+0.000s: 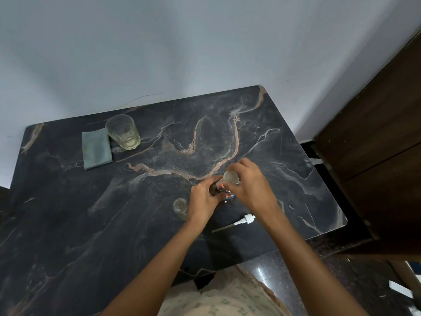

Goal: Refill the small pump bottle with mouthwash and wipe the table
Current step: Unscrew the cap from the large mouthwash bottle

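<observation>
A pale blue-grey wall (182, 42) is rising well beyond the fingers (241, 165), with a thin dark line (141, 98) trailing across it up and to their left. A dark brown wooden cabinet (376, 144) is standing well off to the fingers' right. A clear glass tumbler (123, 132) is sitting upright far to their left and farther out, with a little pale liquid lying in its base. Nearer the camera than the fingers, a polished speckled floor (284, 281) is catching a glare, a pale green-printed garment (227, 302) is filling the bottom edge, and white scraps (401, 289), too blurred to identify, are lying far right.
</observation>
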{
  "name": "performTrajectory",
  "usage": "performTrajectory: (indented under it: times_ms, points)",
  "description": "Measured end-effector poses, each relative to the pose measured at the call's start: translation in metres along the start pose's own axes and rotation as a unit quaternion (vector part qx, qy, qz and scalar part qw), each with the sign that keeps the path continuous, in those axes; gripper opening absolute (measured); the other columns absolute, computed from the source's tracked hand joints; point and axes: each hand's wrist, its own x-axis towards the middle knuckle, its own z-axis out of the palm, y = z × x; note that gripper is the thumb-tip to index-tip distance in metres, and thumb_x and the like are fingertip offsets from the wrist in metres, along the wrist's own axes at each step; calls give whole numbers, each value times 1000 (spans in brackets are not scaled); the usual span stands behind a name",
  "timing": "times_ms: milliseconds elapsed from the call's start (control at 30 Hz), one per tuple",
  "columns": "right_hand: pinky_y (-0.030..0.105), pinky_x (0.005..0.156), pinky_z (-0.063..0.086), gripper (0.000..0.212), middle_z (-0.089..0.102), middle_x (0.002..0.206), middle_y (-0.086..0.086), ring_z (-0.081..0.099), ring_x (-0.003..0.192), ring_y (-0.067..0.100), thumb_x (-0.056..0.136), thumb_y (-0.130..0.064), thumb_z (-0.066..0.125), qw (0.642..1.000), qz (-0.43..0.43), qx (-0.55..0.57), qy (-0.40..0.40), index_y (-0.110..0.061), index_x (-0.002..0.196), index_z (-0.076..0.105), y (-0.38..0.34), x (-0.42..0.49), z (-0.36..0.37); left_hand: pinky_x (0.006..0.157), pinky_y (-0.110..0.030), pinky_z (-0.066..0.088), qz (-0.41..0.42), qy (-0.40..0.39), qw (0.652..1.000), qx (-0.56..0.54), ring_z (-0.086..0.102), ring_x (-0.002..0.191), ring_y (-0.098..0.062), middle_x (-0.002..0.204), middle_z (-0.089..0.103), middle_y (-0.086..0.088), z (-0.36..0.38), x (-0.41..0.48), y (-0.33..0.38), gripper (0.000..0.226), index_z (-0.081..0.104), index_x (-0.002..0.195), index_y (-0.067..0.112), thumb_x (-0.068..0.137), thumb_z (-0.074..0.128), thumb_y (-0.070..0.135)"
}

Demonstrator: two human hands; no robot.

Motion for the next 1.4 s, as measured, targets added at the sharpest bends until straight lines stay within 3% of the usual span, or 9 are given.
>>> performTrajectory:
  times_ms: [167,300,533,667,800,933,1167,1300,1400]
  points:
    - [27,75,38,28,56,106,9,46,103,23,79,-14,69,999,-23,-23,-17,-2,103,62,-5,0,0,73,-7,46,-3,0,1000,-7,63,77,-1,85,67,8,2,0,-4,44,65,105,15,64,77,3]
    - [33,79,44,24,56,111,12,48,106,26,81,-6,63,997,-52,-34,-34,1,104,61,-8,-3,-6,80,-19,49,-6,3,1000,-12,65,83,-9,88,67,6,4,0,-5,43,64,106,14,66,76,3]
    - [32,83,46,23,63,106,18,56,101,29,77,8,60,988,-126,-43,-80,3,99,65,-9,1,-17,71,-1,42,0,16,1000,0,61,77,-2,85,64,11,4,-1,-5,45,64,108,12,65,77,5]
    - [34,81,48,25,66,100,13,60,96,25,74,7,63,971,-170,-57,-157,-1,98,68,-9,5,-22,71,-13,46,10,11,1000,18,65,77,-13,83,70,-1,3,0,-5,41,66,104,13,65,77,6]
    - [32,85,47,40,55,119,2,52,110,19,76,-9,69,987,-97,-21,-127,-12,114,60,-9,5,-20,70,-3,43,8,20,1000,5,61,75,-3,84,65,8,2,-2,-6,45,64,108,12,65,77,6]
    - [26,75,35,42,50,118,-1,41,111,20,78,-36,67,991,-30,-124,-39,-21,117,57,-10,2,-14,79,-15,48,1,5,1000,-8,64,82,-4,88,66,8,2,-2,-4,44,64,107,14,66,77,6]
    - [44,79,50,31,56,112,5,51,106,25,75,4,62,985,-89,-51,-140,-9,103,64,-15,2,-19,70,0,42,2,15,1000,-3,62,77,-2,82,64,13,2,-1,-4,45,65,107,13,64,78,6]
    - [30,84,43,42,51,123,-1,46,114,21,81,-18,66,990,-68,-84,-90,-19,120,53,-15,2,-16,70,0,42,0,6,1000,-9,58,73,9,83,64,13,2,-1,-6,46,64,108,12,64,77,5]
    - [33,83,44,41,51,124,-1,45,115,22,83,-27,63,988,-37,-130,-69,-22,122,52,-16,4,-15,71,-2,44,-2,10,1000,-5,61,74,3,83,64,12,2,-1,-7,44,64,107,14,65,77,7]
